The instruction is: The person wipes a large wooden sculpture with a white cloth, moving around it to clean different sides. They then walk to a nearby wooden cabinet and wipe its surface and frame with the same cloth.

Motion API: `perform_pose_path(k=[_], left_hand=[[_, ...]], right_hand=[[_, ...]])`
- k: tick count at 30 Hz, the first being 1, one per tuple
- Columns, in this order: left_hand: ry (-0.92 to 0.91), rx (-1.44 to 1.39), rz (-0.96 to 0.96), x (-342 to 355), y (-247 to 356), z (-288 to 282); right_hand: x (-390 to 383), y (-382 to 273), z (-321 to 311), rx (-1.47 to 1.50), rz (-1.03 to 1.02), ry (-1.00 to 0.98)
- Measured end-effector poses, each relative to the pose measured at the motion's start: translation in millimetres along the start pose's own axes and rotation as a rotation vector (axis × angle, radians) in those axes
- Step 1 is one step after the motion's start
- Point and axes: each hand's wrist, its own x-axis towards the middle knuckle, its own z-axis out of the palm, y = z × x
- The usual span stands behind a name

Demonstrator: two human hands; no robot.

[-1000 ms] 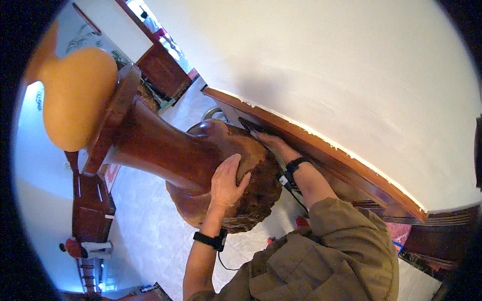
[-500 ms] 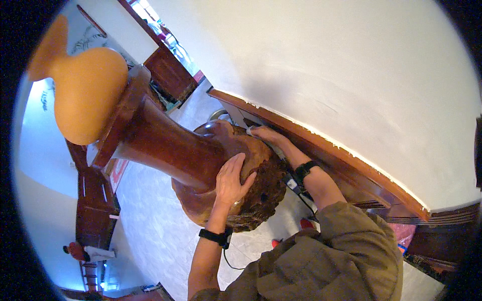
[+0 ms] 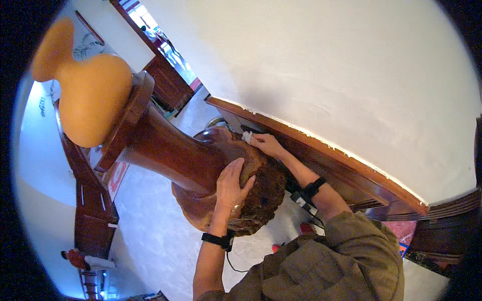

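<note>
A polished reddish-brown wooden pedestal [image 3: 173, 145] with a broad, rough-edged base [image 3: 266, 195] leans across the view. My left hand [image 3: 232, 186] lies on the base beside the column, palm down with the thumb apart. In the fingers of my right hand [image 3: 267, 144] is a crumpled white cloth [image 3: 246, 136], pinched at the base's far right edge. Whether the cloth touches the wood is hard to make out. On the pedestal's top stands a smooth, gourd-shaped orange-tan object [image 3: 95, 98].
Close on the right runs a white wall [image 3: 351, 75] above dark wood panelling [image 3: 321, 175] with a ledge. Pale tiled floor [image 3: 145, 226] spreads to the left. A person in a red top [image 3: 76, 259] is by a ladder [image 3: 89, 283], far left. Dark cabinets [image 3: 95, 200] line that side.
My right hand has drawn back slightly and lifted from beside the base, so the white cloth shows more fully. My left hand stays on the base.
</note>
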Motion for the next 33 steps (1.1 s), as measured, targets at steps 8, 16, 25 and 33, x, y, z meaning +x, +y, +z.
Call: perform_pose_path(k=[8,16,25,33], left_hand=[[-0.002,0.001,-0.018,-5.3,0.1,-5.4],[0.016,-0.012,0.001,-4.8,-4.6,-4.3],[0.024,-0.047,-0.009,1.7,-14.0,11.6],[-0.014,-0.199,-0.023,-8.7,-2.3,-6.7]], right_hand=[[21.3,16.5,3.2,-0.105,0.384,-0.255],[12.5,48.6,13.8,0.755,0.3,-0.252],[32.4,46.7,-14.0,0.047,0.224,-0.044],[-4.1,31.3,-34.9,0.194,0.355,-0.104]])
